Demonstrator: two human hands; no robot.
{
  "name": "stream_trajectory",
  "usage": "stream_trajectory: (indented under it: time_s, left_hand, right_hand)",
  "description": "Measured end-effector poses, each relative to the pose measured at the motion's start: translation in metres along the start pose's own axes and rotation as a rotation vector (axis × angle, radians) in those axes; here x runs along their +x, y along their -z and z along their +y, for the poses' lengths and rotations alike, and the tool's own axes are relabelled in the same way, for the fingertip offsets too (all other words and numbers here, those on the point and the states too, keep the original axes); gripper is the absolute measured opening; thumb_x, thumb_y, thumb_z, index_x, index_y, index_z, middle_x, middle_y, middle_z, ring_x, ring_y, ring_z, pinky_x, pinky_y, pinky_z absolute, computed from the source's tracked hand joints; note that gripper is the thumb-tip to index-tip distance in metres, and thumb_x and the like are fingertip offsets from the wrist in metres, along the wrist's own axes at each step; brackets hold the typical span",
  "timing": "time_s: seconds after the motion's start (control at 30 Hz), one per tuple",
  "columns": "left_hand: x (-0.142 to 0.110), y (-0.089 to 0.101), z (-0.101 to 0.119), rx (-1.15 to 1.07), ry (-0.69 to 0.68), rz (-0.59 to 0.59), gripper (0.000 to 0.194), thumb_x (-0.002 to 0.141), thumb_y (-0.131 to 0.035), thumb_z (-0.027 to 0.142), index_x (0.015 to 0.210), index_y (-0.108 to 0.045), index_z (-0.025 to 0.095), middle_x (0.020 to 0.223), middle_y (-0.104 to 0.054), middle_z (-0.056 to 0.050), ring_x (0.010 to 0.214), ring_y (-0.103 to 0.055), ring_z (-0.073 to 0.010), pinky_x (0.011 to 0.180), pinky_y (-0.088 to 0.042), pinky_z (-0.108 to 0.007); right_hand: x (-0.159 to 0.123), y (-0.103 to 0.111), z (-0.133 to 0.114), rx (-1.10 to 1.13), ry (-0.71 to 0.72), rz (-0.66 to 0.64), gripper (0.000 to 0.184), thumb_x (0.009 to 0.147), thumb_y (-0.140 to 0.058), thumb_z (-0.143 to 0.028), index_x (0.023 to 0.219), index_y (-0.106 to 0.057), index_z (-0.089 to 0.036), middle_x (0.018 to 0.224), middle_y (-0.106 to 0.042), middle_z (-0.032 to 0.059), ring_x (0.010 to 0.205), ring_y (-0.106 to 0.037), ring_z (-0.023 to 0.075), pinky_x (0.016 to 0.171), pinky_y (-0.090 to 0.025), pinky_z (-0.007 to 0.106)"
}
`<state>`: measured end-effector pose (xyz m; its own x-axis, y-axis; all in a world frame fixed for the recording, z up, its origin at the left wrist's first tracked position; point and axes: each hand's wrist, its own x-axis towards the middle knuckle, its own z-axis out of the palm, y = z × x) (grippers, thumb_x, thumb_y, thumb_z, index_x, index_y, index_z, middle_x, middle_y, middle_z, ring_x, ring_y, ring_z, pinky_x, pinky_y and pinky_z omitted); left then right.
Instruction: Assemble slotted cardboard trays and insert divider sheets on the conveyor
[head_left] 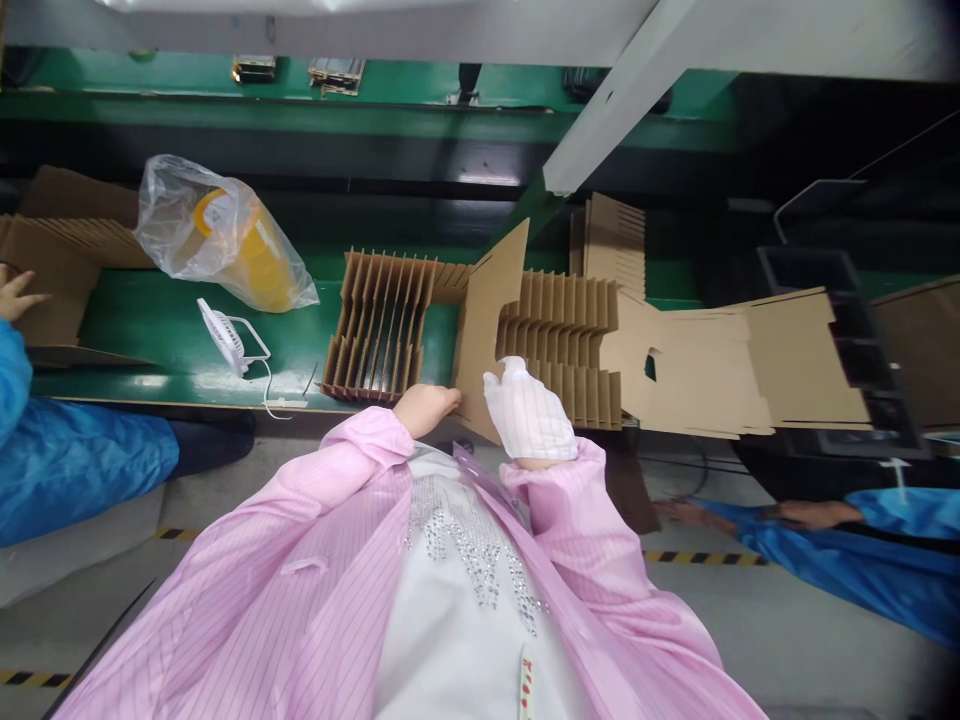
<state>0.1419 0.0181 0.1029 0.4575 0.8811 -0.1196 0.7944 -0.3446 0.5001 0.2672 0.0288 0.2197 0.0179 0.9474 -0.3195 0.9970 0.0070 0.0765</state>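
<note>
A flat cardboard sheet (487,325) stands tilted between my two hands, in the middle of the bench. My left hand (427,410) is bare, its fingers closed on the sheet's lower left edge. My right hand (529,412), in a white glove, is at the sheet's right side with its fingers bent together; what they grip is hidden. Behind that glove is a cardboard divider grid (566,345) with several upright slats. A second divider grid (382,325) sits left of the sheet, just beyond my left hand.
Left on the green bench (135,310) are a plastic bag (169,220) with yellow tape rolls (259,255), a small white fan-like device (223,335) and an open carton (56,280). Unfolded cardboard (720,365) lies right, below a white post (615,95). Blue-sleeved co-workers are at both sides.
</note>
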Motion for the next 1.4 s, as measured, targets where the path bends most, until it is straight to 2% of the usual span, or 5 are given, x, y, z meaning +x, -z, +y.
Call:
stream_trajectory:
  time_s: [0.17,0.33,0.57,1.03,1.4]
  left_hand:
    - [-0.001,-0.002,0.000,0.013,-0.003,-0.006,0.023,0.096,-0.044,0.026,0.091,-0.065,0.017,0.091,-0.072,-0.009,0.083,-0.068,-0.0224,0.069,-0.047,-0.029]
    - [-0.002,-0.004,-0.001,-0.052,0.001,0.044,0.023,0.096,-0.045,0.026,0.090,-0.065,0.018,0.088,-0.071,-0.007,0.082,-0.067,-0.0187,0.072,-0.047,-0.027]
    - [-0.003,0.000,0.002,0.017,0.003,0.000,0.025,0.097,-0.043,0.028,0.095,-0.066,0.018,0.093,-0.072,-0.007,0.087,-0.068,-0.0197,0.070,-0.046,-0.027]
    - [-0.005,0.006,0.004,0.062,0.012,-0.050,0.026,0.098,-0.042,0.027,0.099,-0.067,0.018,0.095,-0.072,-0.006,0.089,-0.068,-0.0206,0.068,-0.045,-0.027]
    - [-0.006,0.008,0.005,0.058,0.023,-0.070,0.027,0.098,-0.041,0.028,0.101,-0.066,0.018,0.097,-0.072,-0.006,0.090,-0.068,-0.0195,0.070,-0.046,-0.026]
  right_hand:
    - [0.000,-0.002,-0.001,0.020,-0.036,0.027,0.037,0.098,-0.035,-0.037,0.125,-0.045,-0.014,0.091,-0.070,0.0122,0.081,-0.069,0.0228,0.067,-0.047,0.027]
    - [0.001,0.001,-0.002,0.049,-0.062,0.017,0.039,0.098,-0.035,-0.037,0.128,-0.044,-0.014,0.093,-0.069,0.0142,0.084,-0.069,0.0240,0.071,-0.049,0.029]
    - [0.003,-0.001,-0.003,0.051,-0.071,0.048,0.038,0.097,-0.037,-0.037,0.127,-0.046,-0.015,0.089,-0.069,0.0138,0.084,-0.069,0.0240,0.068,-0.048,0.027]
    - [0.013,0.007,-0.011,0.107,-0.136,0.034,0.038,0.097,-0.035,-0.036,0.126,-0.047,-0.015,0.093,-0.069,0.0148,0.087,-0.069,0.0269,0.073,-0.051,0.033]
    - [0.008,-0.002,-0.008,0.079,-0.132,0.083,0.040,0.098,-0.034,-0.039,0.127,-0.046,-0.016,0.089,-0.069,0.0139,0.085,-0.069,0.0260,0.071,-0.052,0.032]
